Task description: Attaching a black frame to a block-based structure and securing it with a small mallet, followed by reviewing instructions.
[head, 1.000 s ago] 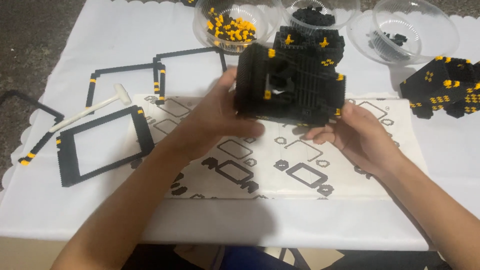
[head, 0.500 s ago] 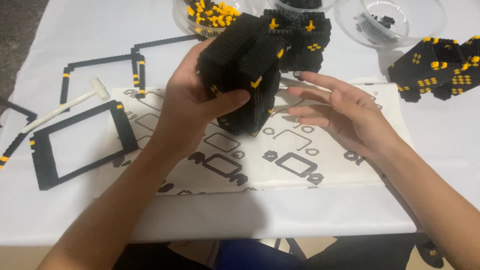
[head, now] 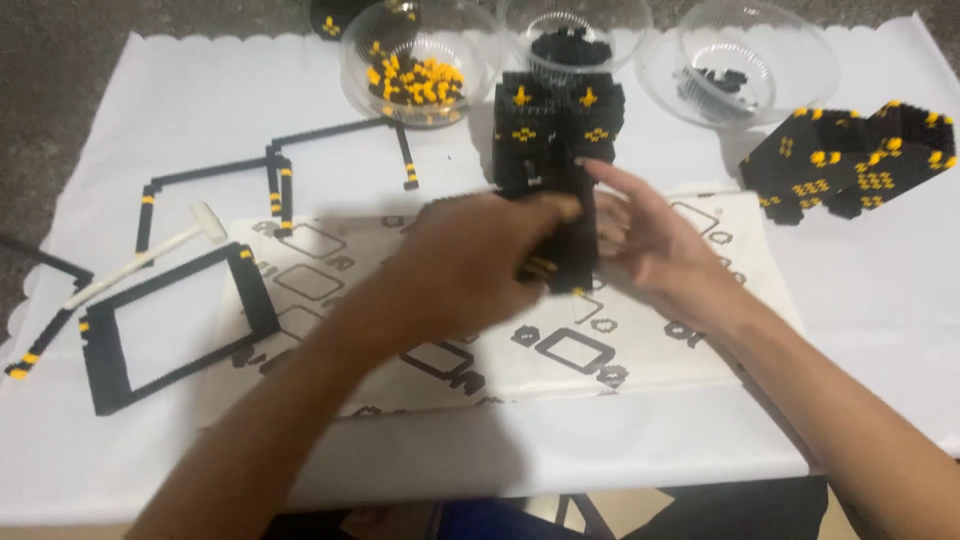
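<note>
We see a black brick tower with yellow marks standing upright on the instruction sheet, just above the centre of the frame. The left hand wraps its fingers around the lower front of the tower, grasping it. The right hand lies against the tower's right side with its fingers spread flat, released and not clenched.

We judge the tower could tip or shed bricks if the one-sided grip squeezes or twists it, since the right hand only steadies it.

At the upper right sits a second black and yellow block. Three clear bowls line the top edge; the left bowl holds yellow pieces. At the left lie a black frame, thin black strips and a small white hammer. A white cloth with a scalloped edge covers the bench, and grey floor shows beyond it at the upper left.
</note>
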